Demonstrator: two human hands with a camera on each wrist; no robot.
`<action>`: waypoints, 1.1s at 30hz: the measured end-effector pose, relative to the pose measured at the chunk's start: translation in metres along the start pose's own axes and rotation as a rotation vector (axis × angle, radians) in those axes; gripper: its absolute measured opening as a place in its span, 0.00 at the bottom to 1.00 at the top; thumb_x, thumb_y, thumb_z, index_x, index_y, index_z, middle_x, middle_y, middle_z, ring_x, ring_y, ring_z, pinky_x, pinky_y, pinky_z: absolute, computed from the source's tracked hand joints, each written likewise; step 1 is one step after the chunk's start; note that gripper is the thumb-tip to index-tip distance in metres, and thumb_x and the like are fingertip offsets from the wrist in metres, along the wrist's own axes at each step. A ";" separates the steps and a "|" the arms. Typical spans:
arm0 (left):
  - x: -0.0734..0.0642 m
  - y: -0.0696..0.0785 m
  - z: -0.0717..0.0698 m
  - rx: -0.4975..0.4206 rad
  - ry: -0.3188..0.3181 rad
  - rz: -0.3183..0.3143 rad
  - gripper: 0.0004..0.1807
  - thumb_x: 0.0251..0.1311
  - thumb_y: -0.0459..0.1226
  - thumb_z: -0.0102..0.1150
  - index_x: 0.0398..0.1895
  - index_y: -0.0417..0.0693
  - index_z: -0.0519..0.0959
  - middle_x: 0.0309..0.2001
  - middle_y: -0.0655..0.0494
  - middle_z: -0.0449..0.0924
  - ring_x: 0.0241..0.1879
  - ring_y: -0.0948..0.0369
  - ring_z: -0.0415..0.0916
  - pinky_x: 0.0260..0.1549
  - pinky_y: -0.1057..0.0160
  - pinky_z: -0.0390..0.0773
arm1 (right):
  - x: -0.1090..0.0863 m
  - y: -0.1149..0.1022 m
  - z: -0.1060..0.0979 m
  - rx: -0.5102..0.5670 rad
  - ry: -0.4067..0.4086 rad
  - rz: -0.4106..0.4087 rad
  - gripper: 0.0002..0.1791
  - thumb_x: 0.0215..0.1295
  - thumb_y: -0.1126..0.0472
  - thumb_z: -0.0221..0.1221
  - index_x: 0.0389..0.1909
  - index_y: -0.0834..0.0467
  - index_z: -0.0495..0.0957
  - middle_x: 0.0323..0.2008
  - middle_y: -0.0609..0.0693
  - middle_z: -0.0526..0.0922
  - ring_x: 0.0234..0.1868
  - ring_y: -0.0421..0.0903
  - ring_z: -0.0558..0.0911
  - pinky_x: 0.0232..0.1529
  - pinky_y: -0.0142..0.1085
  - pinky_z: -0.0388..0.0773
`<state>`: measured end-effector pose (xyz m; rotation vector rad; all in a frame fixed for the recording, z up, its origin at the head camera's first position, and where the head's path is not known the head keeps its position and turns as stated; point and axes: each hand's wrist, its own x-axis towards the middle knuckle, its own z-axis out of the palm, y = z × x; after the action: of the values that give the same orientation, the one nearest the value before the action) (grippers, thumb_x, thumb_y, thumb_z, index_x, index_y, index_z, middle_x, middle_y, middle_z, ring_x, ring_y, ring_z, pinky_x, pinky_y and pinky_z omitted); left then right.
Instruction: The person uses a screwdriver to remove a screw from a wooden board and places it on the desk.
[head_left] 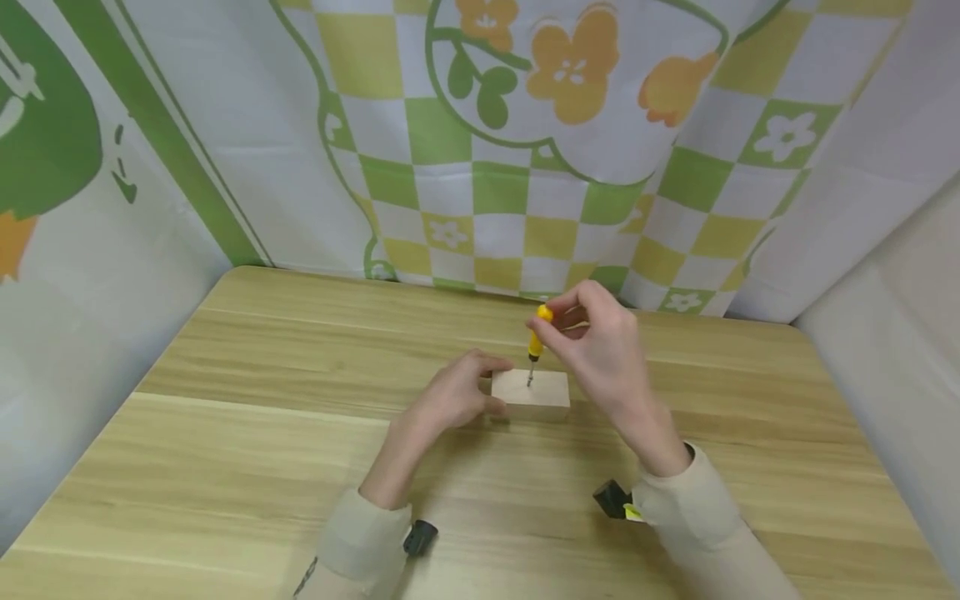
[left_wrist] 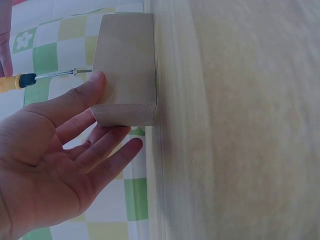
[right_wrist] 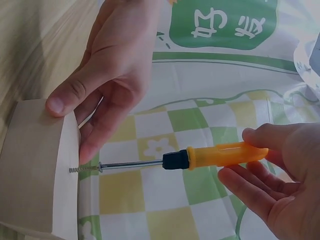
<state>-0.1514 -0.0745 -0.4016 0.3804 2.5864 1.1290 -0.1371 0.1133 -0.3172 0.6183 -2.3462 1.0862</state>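
A pale wooden block (head_left: 551,390) lies on the table, and my left hand (head_left: 452,392) grips its left end between thumb and fingers. From the block's top face a screw (right_wrist: 82,169) stands up, its threads partly showing above the wood. The tip of a screwdriver (right_wrist: 215,156) with a yellow handle, black collar and metal shaft meets the screw head, in line with it. My right hand (head_left: 606,346) pinches the end of the yellow handle between thumb and fingers. In the left wrist view the left thumb lies along the block's side, near the screw.
The block rests on a wood-grain table (head_left: 247,467) with rounded back corners. Behind its back edge hangs a checked green, yellow and white cloth (head_left: 498,187) with flowers. Pale cloth walls (head_left: 900,333) stand at both sides. Black wrist cameras (head_left: 420,538) hang below the sleeves.
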 end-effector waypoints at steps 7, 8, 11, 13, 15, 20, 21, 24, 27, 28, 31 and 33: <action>-0.001 0.001 -0.001 -0.017 -0.002 -0.019 0.35 0.50 0.35 0.75 0.65 0.52 0.76 0.63 0.51 0.75 0.62 0.52 0.72 0.64 0.50 0.72 | 0.002 0.000 0.000 0.057 -0.001 0.023 0.09 0.57 0.68 0.69 0.35 0.64 0.78 0.34 0.55 0.86 0.33 0.46 0.86 0.32 0.26 0.84; -0.001 0.001 -0.001 -0.016 -0.001 -0.015 0.34 0.50 0.35 0.75 0.65 0.52 0.77 0.62 0.51 0.75 0.62 0.52 0.73 0.64 0.50 0.72 | 0.002 -0.001 0.000 0.072 -0.011 0.026 0.09 0.58 0.69 0.68 0.36 0.64 0.78 0.35 0.55 0.86 0.33 0.47 0.87 0.32 0.26 0.84; -0.001 0.001 -0.001 -0.015 0.006 -0.006 0.34 0.50 0.35 0.75 0.64 0.51 0.77 0.62 0.50 0.76 0.62 0.52 0.73 0.63 0.50 0.72 | 0.002 -0.002 0.000 0.117 -0.045 0.038 0.08 0.59 0.70 0.66 0.38 0.64 0.79 0.38 0.56 0.87 0.35 0.48 0.88 0.34 0.28 0.85; -0.001 0.001 -0.001 -0.014 0.009 0.000 0.34 0.50 0.35 0.75 0.64 0.51 0.77 0.61 0.50 0.76 0.61 0.52 0.73 0.63 0.50 0.72 | 0.002 -0.002 0.000 0.146 -0.066 0.051 0.08 0.60 0.71 0.65 0.39 0.65 0.78 0.40 0.57 0.87 0.37 0.49 0.88 0.35 0.30 0.85; -0.001 0.001 -0.001 -0.014 0.010 0.003 0.34 0.50 0.35 0.75 0.64 0.51 0.77 0.61 0.50 0.77 0.61 0.52 0.73 0.63 0.51 0.72 | 0.002 -0.002 0.000 0.164 -0.079 0.070 0.08 0.60 0.71 0.65 0.40 0.65 0.78 0.41 0.57 0.86 0.39 0.49 0.88 0.36 0.30 0.85; 0.000 0.000 -0.001 -0.005 0.005 0.019 0.33 0.51 0.35 0.75 0.64 0.50 0.77 0.61 0.50 0.77 0.61 0.52 0.73 0.63 0.50 0.73 | 0.001 0.000 0.000 0.150 -0.089 0.052 0.10 0.60 0.69 0.66 0.40 0.64 0.76 0.42 0.55 0.83 0.42 0.49 0.85 0.35 0.30 0.85; 0.000 0.000 0.000 -0.003 0.003 0.022 0.33 0.51 0.35 0.75 0.64 0.50 0.77 0.61 0.50 0.77 0.61 0.53 0.73 0.63 0.50 0.73 | 0.001 0.000 0.001 0.132 -0.081 0.027 0.10 0.59 0.68 0.67 0.39 0.64 0.76 0.41 0.55 0.82 0.41 0.48 0.84 0.34 0.30 0.85; 0.000 -0.001 0.000 -0.001 0.003 0.032 0.33 0.51 0.35 0.75 0.64 0.49 0.77 0.61 0.50 0.77 0.61 0.52 0.74 0.62 0.49 0.73 | 0.002 0.000 0.002 0.048 -0.052 -0.057 0.14 0.56 0.64 0.72 0.36 0.63 0.76 0.37 0.54 0.80 0.36 0.46 0.82 0.31 0.31 0.84; 0.000 0.000 -0.001 -0.002 0.006 0.029 0.34 0.51 0.35 0.75 0.64 0.49 0.77 0.60 0.50 0.77 0.61 0.52 0.74 0.62 0.49 0.73 | 0.004 -0.002 0.003 -0.027 -0.015 -0.097 0.14 0.55 0.62 0.73 0.35 0.62 0.76 0.33 0.53 0.80 0.31 0.44 0.81 0.28 0.32 0.83; -0.001 0.000 0.000 -0.004 0.007 0.026 0.34 0.51 0.35 0.75 0.64 0.49 0.77 0.60 0.50 0.77 0.61 0.52 0.74 0.62 0.49 0.73 | 0.004 -0.002 0.004 -0.047 -0.006 -0.097 0.14 0.55 0.62 0.73 0.34 0.61 0.76 0.33 0.52 0.81 0.30 0.44 0.81 0.28 0.33 0.82; -0.001 0.000 0.000 -0.013 0.006 0.006 0.34 0.51 0.35 0.75 0.65 0.51 0.76 0.61 0.50 0.76 0.61 0.52 0.73 0.62 0.49 0.73 | 0.004 -0.004 0.005 -0.071 0.018 -0.087 0.13 0.56 0.63 0.72 0.34 0.62 0.77 0.33 0.53 0.82 0.30 0.45 0.83 0.28 0.32 0.83; -0.001 0.000 0.000 -0.017 0.003 -0.004 0.35 0.50 0.35 0.75 0.65 0.51 0.76 0.61 0.50 0.76 0.61 0.52 0.73 0.62 0.49 0.73 | 0.003 -0.005 0.004 -0.073 0.034 -0.079 0.12 0.56 0.64 0.72 0.34 0.63 0.78 0.33 0.53 0.83 0.30 0.45 0.84 0.29 0.32 0.84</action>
<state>-0.1506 -0.0751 -0.4012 0.3697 2.5768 1.1508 -0.1381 0.1065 -0.3151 0.6541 -2.3010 0.9651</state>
